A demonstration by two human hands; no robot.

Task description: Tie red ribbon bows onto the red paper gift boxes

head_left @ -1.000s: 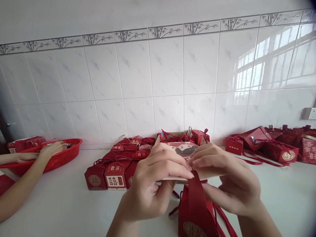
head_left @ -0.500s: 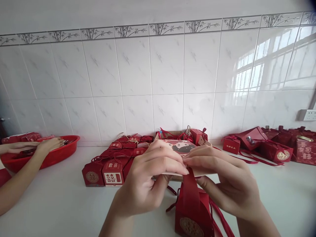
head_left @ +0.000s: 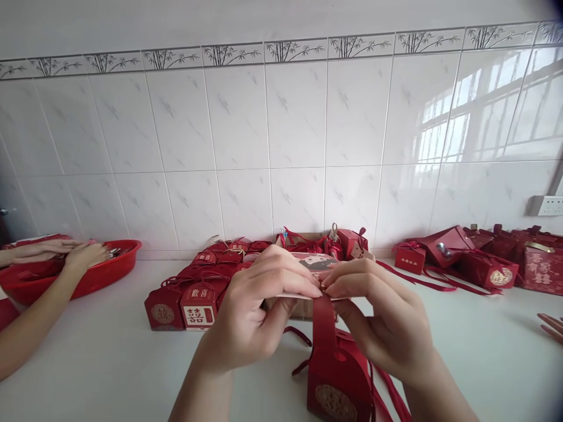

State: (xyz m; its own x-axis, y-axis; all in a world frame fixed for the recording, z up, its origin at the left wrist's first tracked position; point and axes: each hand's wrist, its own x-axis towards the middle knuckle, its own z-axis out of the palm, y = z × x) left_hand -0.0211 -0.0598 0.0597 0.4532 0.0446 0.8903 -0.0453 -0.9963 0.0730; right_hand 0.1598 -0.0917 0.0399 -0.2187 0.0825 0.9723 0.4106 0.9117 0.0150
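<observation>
My left hand (head_left: 257, 316) and my right hand (head_left: 380, 319) meet in front of me, fingertips pinched together on the top of a red ribbon (head_left: 324, 319). The ribbon rises from a small red gift box (head_left: 336, 387) with a gold round emblem, standing on the white counter (head_left: 101, 369) just below my hands. Both hands are closed around the ribbon's upper end. More ribbon trails off the box to the right. Behind my fingers an open cardboard box (head_left: 303, 308) with a printed card is partly hidden.
Several finished red boxes (head_left: 197, 293) stand in rows at centre left. Another person's hands (head_left: 65, 253) rest in a red basin (head_left: 94, 275) at far left. More red boxes and ribbons (head_left: 475, 261) lie at right. Someone's fingertips (head_left: 552, 325) show at the right edge.
My hands and the ribbon have shifted a little left and lower in view, fingertips drawn closer together. Fingertips have appeared at the right edge. The other person's hands moved slightly in the basin.
</observation>
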